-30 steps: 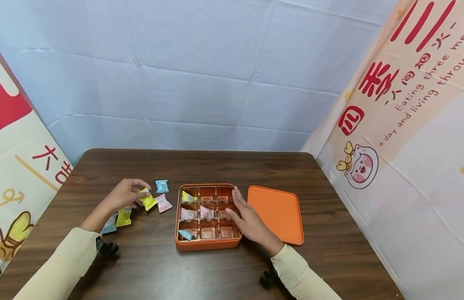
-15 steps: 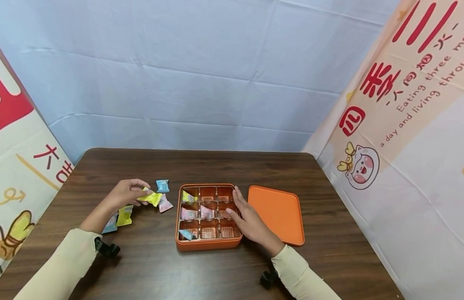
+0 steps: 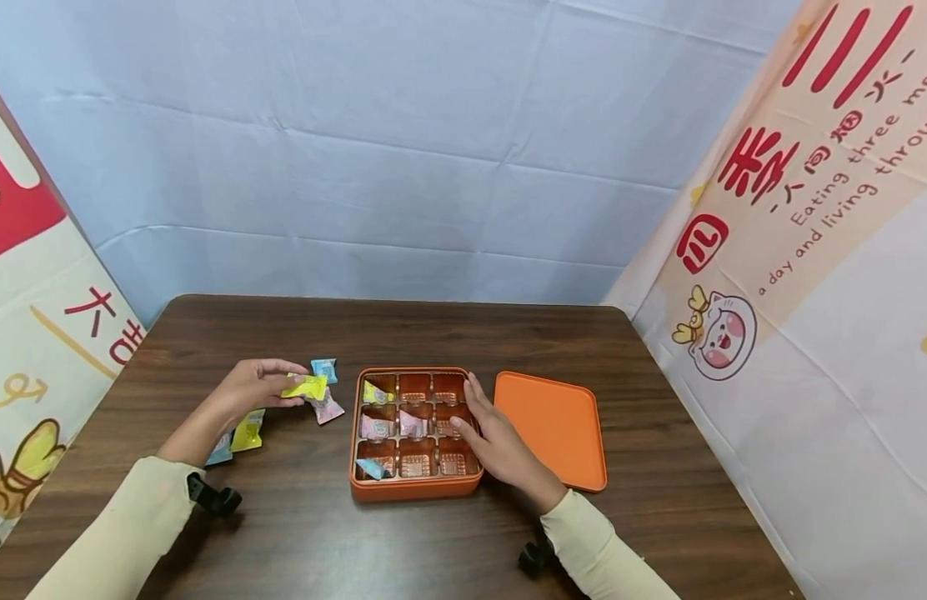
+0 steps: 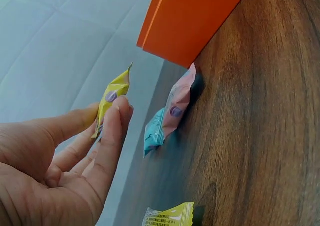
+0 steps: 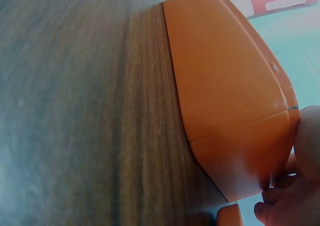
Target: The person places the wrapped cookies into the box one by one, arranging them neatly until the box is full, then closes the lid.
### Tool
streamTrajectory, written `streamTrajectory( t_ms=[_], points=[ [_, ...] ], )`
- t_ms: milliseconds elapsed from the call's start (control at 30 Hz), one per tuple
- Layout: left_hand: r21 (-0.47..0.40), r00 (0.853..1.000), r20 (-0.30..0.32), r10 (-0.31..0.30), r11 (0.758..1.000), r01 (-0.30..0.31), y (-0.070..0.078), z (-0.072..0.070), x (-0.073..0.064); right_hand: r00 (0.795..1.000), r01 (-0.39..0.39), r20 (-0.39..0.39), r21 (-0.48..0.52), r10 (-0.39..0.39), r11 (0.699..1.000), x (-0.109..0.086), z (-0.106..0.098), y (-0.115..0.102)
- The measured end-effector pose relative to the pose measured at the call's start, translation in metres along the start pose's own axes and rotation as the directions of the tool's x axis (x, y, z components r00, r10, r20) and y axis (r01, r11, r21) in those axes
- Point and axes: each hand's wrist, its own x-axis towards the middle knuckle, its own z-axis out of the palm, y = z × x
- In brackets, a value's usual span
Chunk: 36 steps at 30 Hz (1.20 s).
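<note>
Packet in yellow wrapping [image 3: 310, 387] pinched in my left hand [image 3: 259, 390], held up off the table [image 3: 403, 550].
My thumb and fingertips close on its sides; just past them a pink packet [image 3: 328, 409] and a blue packet [image 3: 324, 371] lie near each other, while a second yellow packet [image 3: 248, 432] and another blue packet [image 3: 219, 452], partly hidden, lie nearer me. My right hand [image 3: 503, 444] rests against the right side of the orange box [image 3: 417, 492], fingers mostly straight, thumb at the rim. Of its compartments, the far-left holds a yellow piece [image 3: 377, 394], the middle row's left and centre hold pink pieces [image 3: 377, 427], and the near-left holds a blue piece [image 3: 372, 468]. An orange lid [image 3: 552, 432] lies right of it.
</note>
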Motion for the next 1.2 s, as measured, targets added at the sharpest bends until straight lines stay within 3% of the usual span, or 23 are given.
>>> streamTrajectory(
  t_ms=[200, 733, 1200],
  points=[
    [-0.057, 1.0, 0.026, 0.014, 0.998, -0.013, -0.0011, -0.0006, 0.004, 1.0, -0.001, -0.004, 0.005, 0.001, 1.0, 0.0003, 0.0004, -0.0006],
    [-0.111, 0.995, 0.089, 0.053, 0.993, -0.043, 0.0058, -0.001, 0.0019, 1.0, -0.012, 0.004, 0.003, 0.012, 1.0, 0.0011, -0.0015, -0.0039],
    [-0.176, 0.992, 0.114, 0.062, 0.983, -0.042, 0.0062, 0.0032, 0.0018, 1.0, -0.002, -0.001, 0.004, 0.002, 1.0, 0.0006, -0.0006, -0.0025]
  ],
)
